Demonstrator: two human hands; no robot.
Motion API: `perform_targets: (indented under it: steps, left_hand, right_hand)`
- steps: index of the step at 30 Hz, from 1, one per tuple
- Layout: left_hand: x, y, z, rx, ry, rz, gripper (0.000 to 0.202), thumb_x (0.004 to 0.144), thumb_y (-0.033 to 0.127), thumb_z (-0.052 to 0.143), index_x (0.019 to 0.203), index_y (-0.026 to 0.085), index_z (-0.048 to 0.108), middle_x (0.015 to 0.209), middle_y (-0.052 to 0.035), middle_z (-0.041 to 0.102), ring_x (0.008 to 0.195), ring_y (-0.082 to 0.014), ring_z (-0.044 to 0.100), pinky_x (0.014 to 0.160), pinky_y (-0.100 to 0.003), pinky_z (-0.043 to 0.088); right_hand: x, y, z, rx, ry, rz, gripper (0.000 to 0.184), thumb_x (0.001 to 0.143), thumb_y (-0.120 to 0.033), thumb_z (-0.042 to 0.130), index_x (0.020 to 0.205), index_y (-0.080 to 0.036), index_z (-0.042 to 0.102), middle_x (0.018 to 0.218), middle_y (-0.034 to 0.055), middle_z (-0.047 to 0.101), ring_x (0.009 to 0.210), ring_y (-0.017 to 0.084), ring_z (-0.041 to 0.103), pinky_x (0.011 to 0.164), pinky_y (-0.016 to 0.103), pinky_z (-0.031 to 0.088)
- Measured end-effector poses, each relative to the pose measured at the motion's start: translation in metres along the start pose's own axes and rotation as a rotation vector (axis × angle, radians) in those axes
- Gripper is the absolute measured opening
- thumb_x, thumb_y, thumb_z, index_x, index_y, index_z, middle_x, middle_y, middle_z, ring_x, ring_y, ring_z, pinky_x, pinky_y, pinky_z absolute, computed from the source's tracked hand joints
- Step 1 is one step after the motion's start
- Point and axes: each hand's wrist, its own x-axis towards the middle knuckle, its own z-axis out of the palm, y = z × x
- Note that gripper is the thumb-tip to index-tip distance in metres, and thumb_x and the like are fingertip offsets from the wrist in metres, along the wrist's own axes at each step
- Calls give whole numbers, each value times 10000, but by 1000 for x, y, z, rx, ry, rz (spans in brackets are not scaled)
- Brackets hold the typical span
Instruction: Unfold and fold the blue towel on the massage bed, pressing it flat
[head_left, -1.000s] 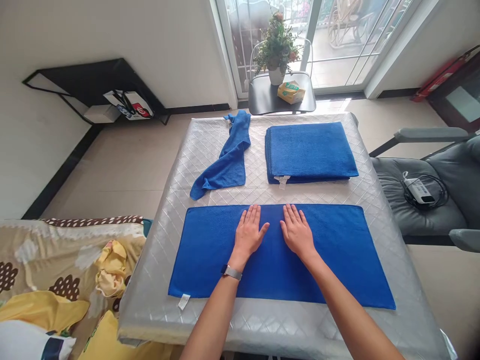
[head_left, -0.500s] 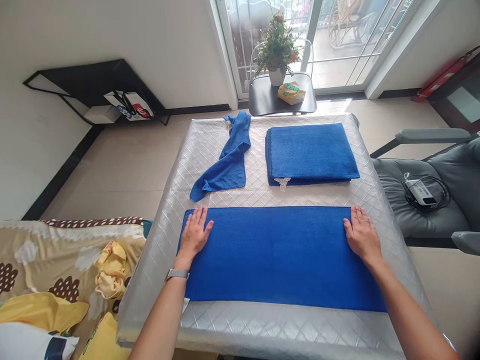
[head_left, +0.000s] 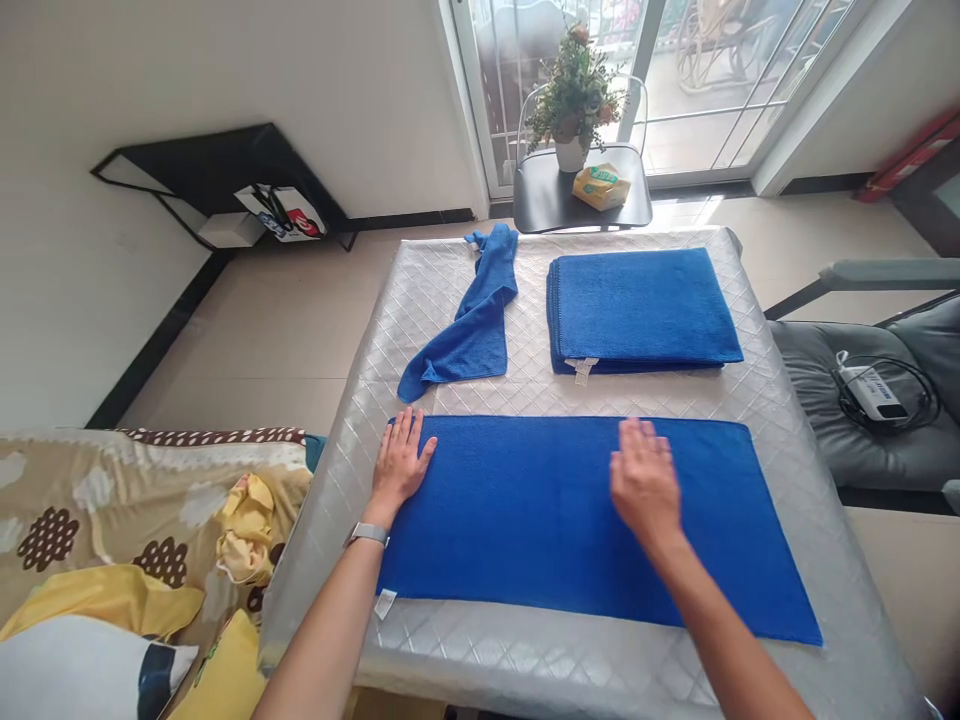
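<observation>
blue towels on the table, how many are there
At least 3: a flat towel spread across the near side, a crumpled towel at the far left, and a folded pile at the far right. The pile's layers may hide more.

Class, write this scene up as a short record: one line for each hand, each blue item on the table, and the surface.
Spread towel: blue, flat, nearest the person
Left hand: open, palm down at the towel's left end
Right hand: open, blurred, over its right half; contact unclear
Folded bundle: blue, beyond the towel
Rumpled cloth: blue, left of the bundle
Surface: silver diamond-patterned cover
</observation>
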Motion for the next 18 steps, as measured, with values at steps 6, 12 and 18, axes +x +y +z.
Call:
perform_targets:
  steps: [6, 12, 18]
  left_hand:
    - [0, -2, 0, -12, -8, -9, 680, 1049, 532, 255, 1628, 175, 252, 1702, -128, 229, 1575, -283, 210, 1280, -529, 195]
    - [0, -1, -1, -27, -5, -12, 653, 1055, 503, 248, 1619, 175, 281, 1693, -130, 262, 1570, -280, 228, 1275, -531, 205]
    - [1, -1, -2, -56, -2, -28, 628, 1051, 483, 274, 1623, 223, 275, 1690, -110, 279, 1565, -277, 245, 1270, -548, 216]
  right_hand:
    - [10, -87, 32, 191, -104, -153, 601, 1068, -346, 316, 1616, -103, 281, 1643, 117, 348, 1543, 254, 295, 1266, 462, 222]
    - [9, -37, 34, 147, -103, -102, 655, 1062, -355, 332, 1649, -132, 143, 1650, 132, 334, 1546, 268, 285, 1263, 486, 220]
    - [1, 58, 27, 25, -92, 17, 655, 1061, -359, 288, 1648, -104, 149, 1639, 168, 366, 1541, 283, 296, 1248, 501, 257]
